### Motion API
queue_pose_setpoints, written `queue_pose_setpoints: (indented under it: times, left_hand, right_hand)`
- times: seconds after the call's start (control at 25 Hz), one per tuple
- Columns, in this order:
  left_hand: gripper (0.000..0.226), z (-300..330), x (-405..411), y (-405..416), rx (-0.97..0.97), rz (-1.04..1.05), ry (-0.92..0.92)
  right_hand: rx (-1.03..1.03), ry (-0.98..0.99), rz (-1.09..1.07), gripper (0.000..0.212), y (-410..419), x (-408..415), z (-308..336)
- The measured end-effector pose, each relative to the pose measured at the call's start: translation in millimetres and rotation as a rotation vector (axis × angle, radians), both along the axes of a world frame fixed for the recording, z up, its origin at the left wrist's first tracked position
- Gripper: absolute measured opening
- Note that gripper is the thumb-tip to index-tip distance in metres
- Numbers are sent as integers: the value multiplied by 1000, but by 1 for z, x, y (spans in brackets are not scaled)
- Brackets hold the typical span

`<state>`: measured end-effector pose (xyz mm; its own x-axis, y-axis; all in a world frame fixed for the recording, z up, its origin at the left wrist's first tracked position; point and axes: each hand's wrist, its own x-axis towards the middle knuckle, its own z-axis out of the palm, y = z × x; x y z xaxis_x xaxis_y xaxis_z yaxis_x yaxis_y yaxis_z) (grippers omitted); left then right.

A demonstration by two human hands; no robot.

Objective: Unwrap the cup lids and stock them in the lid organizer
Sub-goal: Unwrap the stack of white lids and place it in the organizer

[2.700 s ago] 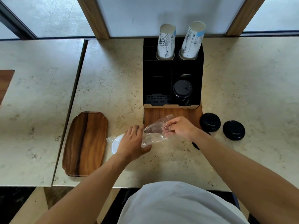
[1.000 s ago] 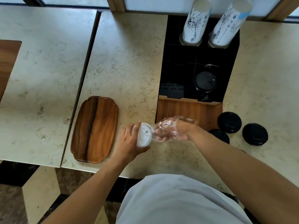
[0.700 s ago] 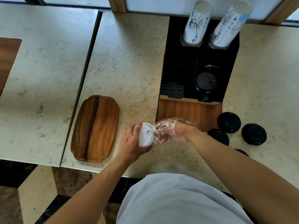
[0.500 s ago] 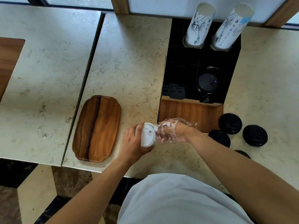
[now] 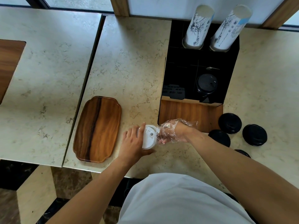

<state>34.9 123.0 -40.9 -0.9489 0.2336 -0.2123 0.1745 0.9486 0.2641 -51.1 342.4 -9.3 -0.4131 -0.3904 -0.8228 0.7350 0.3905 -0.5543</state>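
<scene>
- Where the tabletop (image 5: 132,65) nears its front edge, left hand (image 5: 131,143) gripping white lids (image 5: 148,137), grip curled round the stack.
- Right hand (image 5: 174,135) sunk in clear wrap (image 5: 174,126), grip pinching the film just beside the lids.
- Organizer (image 5: 182,65) behind, black; one black lid (image 5: 207,82) in its near right compartment; small pale writing on the near left part, too small to read.
- Two cup sleeves (image 5: 198,28) upright at the back, line drawings printed, no legible words.
- Loose black lids (image 5: 229,123) right of the organizer.
- Wooden tray (image 5: 98,129) left of the hands.
</scene>
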Motion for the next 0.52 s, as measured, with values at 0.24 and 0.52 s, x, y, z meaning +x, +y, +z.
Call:
queue_pose_setpoints:
  times: [0.24,0.52]
  left_hand:
    - [122,0,1,-2,-17,-11,-5]
    - [120,-2,0,-4,-24,-34,9]
  right_hand:
    - [-30,7,-40,13,2,2,-3]
    - [-43,20,-35,17,8,0,-5]
